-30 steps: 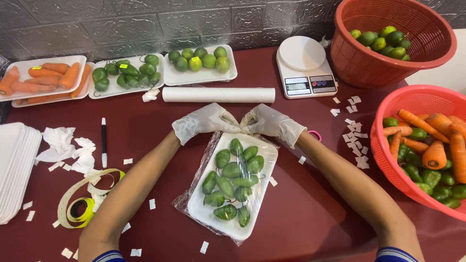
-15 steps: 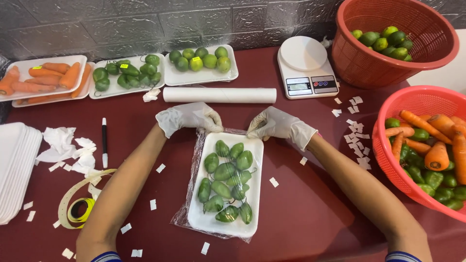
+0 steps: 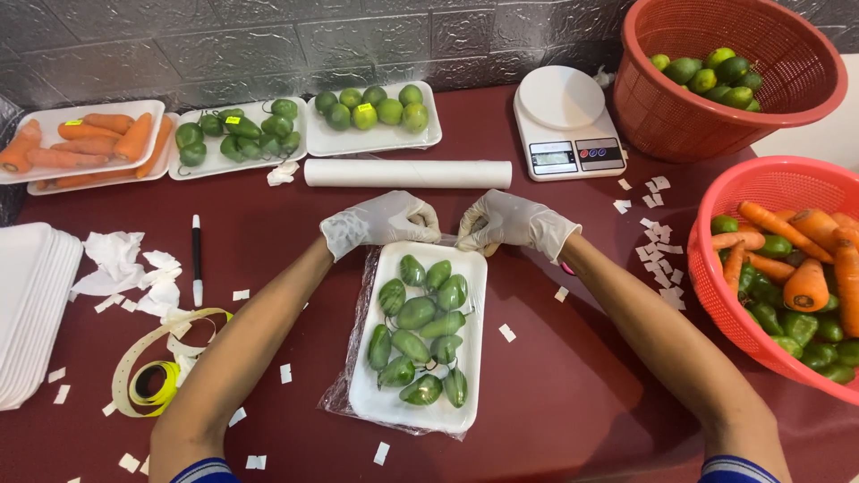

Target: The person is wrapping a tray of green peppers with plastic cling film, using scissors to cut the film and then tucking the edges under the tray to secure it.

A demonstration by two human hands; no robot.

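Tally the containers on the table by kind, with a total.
White foam trays holding produce: 4, namely carrots, dark green fruit, limes, and the one at the hands
Red baskets: 2, at and
Stack of empty white trays: 1
Total: 7

a white foam tray lies lengthwise on the dark red table, its far short edge just under the gloved hands. it holds about a dozen small green fruits, oval and glossy, some with thin stems, packed in two loose rows. clear plastic wrap lies under the tray, showing crinkled along its left side and near edge, and is gathered at the tray's far edge.
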